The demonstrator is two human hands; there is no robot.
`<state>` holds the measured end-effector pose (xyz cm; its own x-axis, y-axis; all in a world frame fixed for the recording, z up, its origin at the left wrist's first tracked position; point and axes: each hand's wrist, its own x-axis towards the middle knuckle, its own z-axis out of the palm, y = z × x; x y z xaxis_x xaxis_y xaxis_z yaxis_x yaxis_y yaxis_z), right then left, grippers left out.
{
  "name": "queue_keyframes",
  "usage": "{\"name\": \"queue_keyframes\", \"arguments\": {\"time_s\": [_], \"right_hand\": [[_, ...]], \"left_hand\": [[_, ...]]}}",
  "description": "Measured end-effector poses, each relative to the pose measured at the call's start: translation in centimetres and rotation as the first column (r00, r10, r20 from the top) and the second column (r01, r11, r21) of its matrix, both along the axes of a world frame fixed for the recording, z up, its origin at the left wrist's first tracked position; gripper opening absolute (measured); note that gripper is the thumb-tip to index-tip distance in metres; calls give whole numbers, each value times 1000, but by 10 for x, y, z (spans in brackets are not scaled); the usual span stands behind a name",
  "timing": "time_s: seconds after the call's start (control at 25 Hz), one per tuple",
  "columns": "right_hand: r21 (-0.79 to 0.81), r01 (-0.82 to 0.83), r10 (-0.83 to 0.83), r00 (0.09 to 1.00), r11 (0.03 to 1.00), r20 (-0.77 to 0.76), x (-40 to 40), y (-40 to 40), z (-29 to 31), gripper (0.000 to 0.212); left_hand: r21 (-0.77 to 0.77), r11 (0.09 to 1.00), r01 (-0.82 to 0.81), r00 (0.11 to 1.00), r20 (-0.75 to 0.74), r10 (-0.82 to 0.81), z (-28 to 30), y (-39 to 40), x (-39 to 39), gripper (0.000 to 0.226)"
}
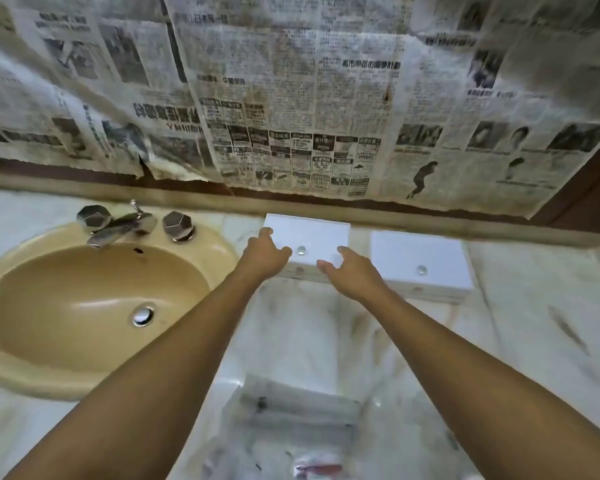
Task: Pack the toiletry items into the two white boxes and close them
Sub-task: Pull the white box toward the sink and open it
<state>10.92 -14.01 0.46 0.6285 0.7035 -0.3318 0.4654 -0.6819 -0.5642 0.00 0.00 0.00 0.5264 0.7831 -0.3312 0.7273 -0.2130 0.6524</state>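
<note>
Your left hand [265, 252] had its fingers spread over the near left corner of the left white rectangular box [312, 237], thumb toward its small round silver knob [301, 250], touching the lid rather than curled round it. Your right hand [347, 275] lay at the near right corner of the same box, fingers loosely extended and holding nothing; whether they touched the lid could not be told. Judged from this placing, you bracketed the knob from both sides to steady or lift the lid.

Both lids lay flat and shut. The second white rectangular box [421, 261], with its own silver knob [421, 270], stood just right of the first, untouched.

The toiletry items, a blurred heap of clear-wrapped packets [291, 420], lay well nearer you than the left box, between your forearms and apart from both hands. Packing, by my judgement, had not begun.

Left of that box sat the beige oval basin [21, 271] with chrome taps [118, 225]; behind it hung yellowed newspaper sheets [291, 98]; beneath it, the white marble counter [516, 341].
</note>
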Motion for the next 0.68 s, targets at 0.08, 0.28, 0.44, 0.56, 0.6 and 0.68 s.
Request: {"name": "queue_keyframes", "arguments": {"time_s": [0.08, 0.28, 0.44, 0.56, 0.6, 0.68], "right_hand": [[5, 37, -36, 996, 999, -77, -3, 4, -7, 71], [14, 83, -81, 986, 996, -143, -11, 4, -13, 72], [22, 118, -112, 976, 993, -185, -18, -9, -9, 73], [19, 83, -77, 975, 996, -209, -36, -32, -9, 73], [23, 71, -65, 973, 997, -220, -44, -44, -10, 72], [35, 45, -35, 970, 998, -240, -63, -73, -11, 70]], "left_hand": [[-15, 1000, -17, 1000, 8, 17, -6, 1, 0, 66], [-55, 998, -42, 998, 40, 44, -13, -5, -5, 64], [-55, 998, -29, 999, 35, 30, -6, -18, -21, 62], [-78, 997, -26, 999, 46, 29, 1, -40, -45, 60], [-89, 996, -25, 998, 52, 30, 2, -51, -56, 60], [-91, 996, -3, 999, 51, 8, 5, -77, -83, 60]]}}
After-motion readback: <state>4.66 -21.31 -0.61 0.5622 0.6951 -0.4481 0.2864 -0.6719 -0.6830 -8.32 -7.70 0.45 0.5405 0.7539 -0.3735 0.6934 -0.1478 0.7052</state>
